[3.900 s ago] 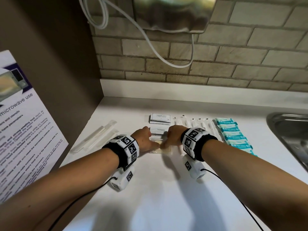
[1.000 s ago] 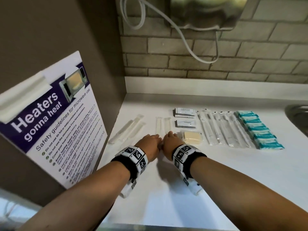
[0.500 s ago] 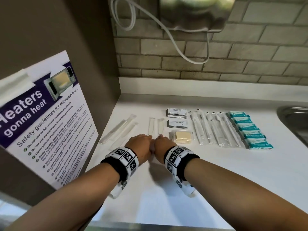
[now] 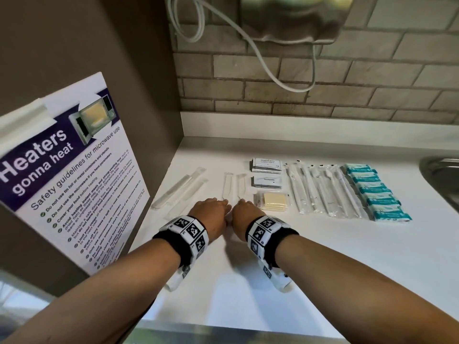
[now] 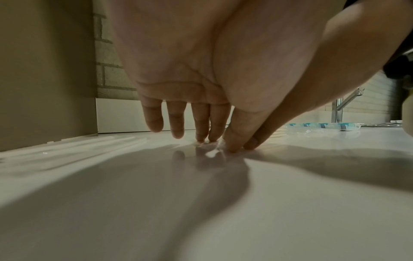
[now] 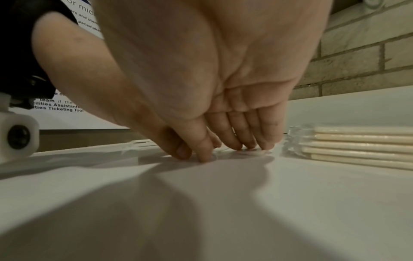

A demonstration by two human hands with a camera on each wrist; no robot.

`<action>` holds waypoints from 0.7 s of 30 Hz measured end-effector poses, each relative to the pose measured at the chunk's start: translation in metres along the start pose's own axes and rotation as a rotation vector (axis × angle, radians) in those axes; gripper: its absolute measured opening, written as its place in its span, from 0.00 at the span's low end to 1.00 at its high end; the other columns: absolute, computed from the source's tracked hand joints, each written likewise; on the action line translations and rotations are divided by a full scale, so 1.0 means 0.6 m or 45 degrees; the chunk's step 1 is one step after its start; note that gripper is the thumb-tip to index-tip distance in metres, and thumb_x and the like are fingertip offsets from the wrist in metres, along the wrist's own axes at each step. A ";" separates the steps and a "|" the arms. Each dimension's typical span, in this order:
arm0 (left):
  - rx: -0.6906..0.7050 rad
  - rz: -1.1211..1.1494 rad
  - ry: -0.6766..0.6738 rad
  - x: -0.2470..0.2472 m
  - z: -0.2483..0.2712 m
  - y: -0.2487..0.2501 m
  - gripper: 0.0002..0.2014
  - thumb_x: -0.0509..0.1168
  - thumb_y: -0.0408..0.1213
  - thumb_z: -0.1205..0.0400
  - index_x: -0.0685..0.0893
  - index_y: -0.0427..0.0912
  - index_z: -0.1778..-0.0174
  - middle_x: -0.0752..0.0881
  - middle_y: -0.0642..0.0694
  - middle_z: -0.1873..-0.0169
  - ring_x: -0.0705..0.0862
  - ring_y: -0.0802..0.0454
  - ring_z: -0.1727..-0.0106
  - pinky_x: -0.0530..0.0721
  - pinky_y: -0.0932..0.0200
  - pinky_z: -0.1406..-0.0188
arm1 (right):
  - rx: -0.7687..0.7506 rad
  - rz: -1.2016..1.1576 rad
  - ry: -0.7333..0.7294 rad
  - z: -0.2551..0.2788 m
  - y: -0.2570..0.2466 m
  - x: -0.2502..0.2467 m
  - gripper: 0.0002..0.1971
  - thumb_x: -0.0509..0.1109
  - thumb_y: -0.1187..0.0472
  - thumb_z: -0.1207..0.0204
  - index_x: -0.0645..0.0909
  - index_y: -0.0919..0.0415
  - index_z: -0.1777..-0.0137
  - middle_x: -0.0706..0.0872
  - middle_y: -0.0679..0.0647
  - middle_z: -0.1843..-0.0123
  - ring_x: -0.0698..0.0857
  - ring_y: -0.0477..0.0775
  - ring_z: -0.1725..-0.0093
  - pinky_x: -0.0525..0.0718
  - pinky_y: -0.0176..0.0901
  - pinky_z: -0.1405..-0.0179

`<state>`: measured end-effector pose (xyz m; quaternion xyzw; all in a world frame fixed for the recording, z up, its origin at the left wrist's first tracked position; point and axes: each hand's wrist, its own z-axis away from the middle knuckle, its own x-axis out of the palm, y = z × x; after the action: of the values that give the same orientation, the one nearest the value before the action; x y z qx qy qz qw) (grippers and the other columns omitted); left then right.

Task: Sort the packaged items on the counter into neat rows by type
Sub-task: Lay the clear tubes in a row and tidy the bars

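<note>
Two short clear-wrapped packets [image 4: 227,186] [image 4: 241,185] lie side by side on the white counter [image 4: 323,256], left of a stack of pale yellow packs [image 4: 274,201]. My left hand [image 4: 218,207] rests straight fingertips [image 5: 202,137] on the near end of the left packet. Beside it, my right hand [image 4: 242,207] presses fingertips [image 6: 248,144] on the near end of the right packet's wrapper [image 6: 252,153]. The two hands touch each other. Further right lie shampoo sachets [image 4: 266,165], toothpaste sachets [image 4: 267,182], a row of wrapped toothbrushes [image 4: 323,192] and a row of teal packets [image 4: 375,192].
Two long clear-wrapped items [image 4: 181,189] lie slanted by the brown side wall [image 4: 111,70], which carries a microwave poster [image 4: 62,170]. A steel sink [image 4: 442,180] lies at the right. A brick wall [image 4: 347,95] stands behind, with a cable and a dispenser above.
Since 3.9 s ago both hands have left the yellow pack stack and moved left to the two short clear packets. Over the last second they have stayed at the packets' near ends.
</note>
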<state>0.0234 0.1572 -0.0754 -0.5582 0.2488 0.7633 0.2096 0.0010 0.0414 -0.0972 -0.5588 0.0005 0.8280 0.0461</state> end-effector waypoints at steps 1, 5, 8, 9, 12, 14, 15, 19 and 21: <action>0.002 -0.003 0.009 -0.001 0.002 0.001 0.22 0.55 0.43 0.14 0.71 0.53 0.21 0.65 0.53 0.18 0.60 0.46 0.17 0.61 0.49 0.19 | 0.000 0.013 -0.014 0.001 -0.002 -0.002 0.23 0.58 0.61 0.19 0.72 0.56 0.23 0.67 0.70 0.24 0.68 0.70 0.25 0.74 0.58 0.28; 0.016 -0.032 0.031 -0.004 0.004 0.003 0.22 0.56 0.41 0.14 0.72 0.51 0.23 0.66 0.52 0.18 0.61 0.46 0.17 0.61 0.51 0.19 | 0.001 0.056 -0.061 0.004 -0.008 -0.009 0.25 0.58 0.63 0.19 0.68 0.59 0.22 0.64 0.73 0.22 0.67 0.72 0.24 0.73 0.60 0.27; 0.018 -0.033 0.036 -0.004 0.004 0.003 0.21 0.56 0.41 0.14 0.74 0.51 0.23 0.67 0.52 0.19 0.60 0.46 0.16 0.61 0.50 0.19 | 0.007 0.080 -0.055 0.010 -0.011 -0.013 0.25 0.58 0.64 0.20 0.68 0.59 0.22 0.63 0.74 0.22 0.67 0.72 0.24 0.74 0.60 0.27; 0.020 -0.032 0.042 -0.005 0.005 0.002 0.21 0.57 0.41 0.15 0.75 0.51 0.24 0.68 0.51 0.19 0.60 0.46 0.16 0.61 0.50 0.19 | 0.012 0.069 -0.039 0.013 -0.011 -0.014 0.24 0.58 0.64 0.19 0.69 0.61 0.22 0.64 0.73 0.22 0.67 0.71 0.24 0.74 0.59 0.28; 0.030 -0.004 0.073 -0.009 0.009 0.000 0.21 0.60 0.41 0.16 0.75 0.49 0.25 0.68 0.50 0.19 0.62 0.46 0.17 0.62 0.50 0.19 | 0.036 0.004 0.044 0.023 -0.012 -0.020 0.23 0.59 0.63 0.19 0.69 0.65 0.24 0.69 0.69 0.26 0.70 0.67 0.26 0.75 0.55 0.29; -0.002 0.013 0.107 -0.013 0.007 -0.007 0.25 0.61 0.40 0.16 0.71 0.47 0.21 0.67 0.47 0.19 0.64 0.45 0.18 0.64 0.50 0.20 | 0.038 -0.014 0.110 0.026 -0.015 -0.025 0.21 0.62 0.63 0.20 0.71 0.65 0.27 0.74 0.65 0.30 0.73 0.64 0.28 0.77 0.53 0.31; -0.051 0.042 0.133 -0.014 0.003 -0.013 0.26 0.61 0.37 0.17 0.69 0.45 0.20 0.67 0.46 0.19 0.65 0.45 0.19 0.66 0.50 0.21 | 0.028 -0.002 0.144 0.027 -0.017 -0.028 0.20 0.63 0.64 0.21 0.73 0.65 0.29 0.76 0.63 0.31 0.75 0.63 0.30 0.78 0.52 0.33; -0.382 0.174 0.239 -0.028 -0.015 -0.058 0.26 0.59 0.27 0.21 0.71 0.38 0.25 0.73 0.40 0.26 0.71 0.40 0.25 0.74 0.46 0.28 | -0.135 0.046 0.211 0.022 -0.045 -0.042 0.19 0.62 0.65 0.23 0.75 0.64 0.32 0.80 0.61 0.34 0.78 0.62 0.33 0.77 0.51 0.35; -0.474 0.153 0.212 -0.036 -0.014 -0.082 0.22 0.58 0.27 0.21 0.75 0.37 0.29 0.77 0.39 0.29 0.75 0.38 0.29 0.77 0.46 0.31 | -0.265 0.057 0.187 0.012 -0.068 -0.046 0.21 0.63 0.64 0.23 0.74 0.62 0.29 0.80 0.60 0.32 0.77 0.62 0.32 0.75 0.51 0.32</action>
<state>0.0656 0.1900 -0.0644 -0.6325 0.1529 0.7585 0.0358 0.0078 0.0805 -0.0671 -0.6195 -0.0694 0.7813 -0.0309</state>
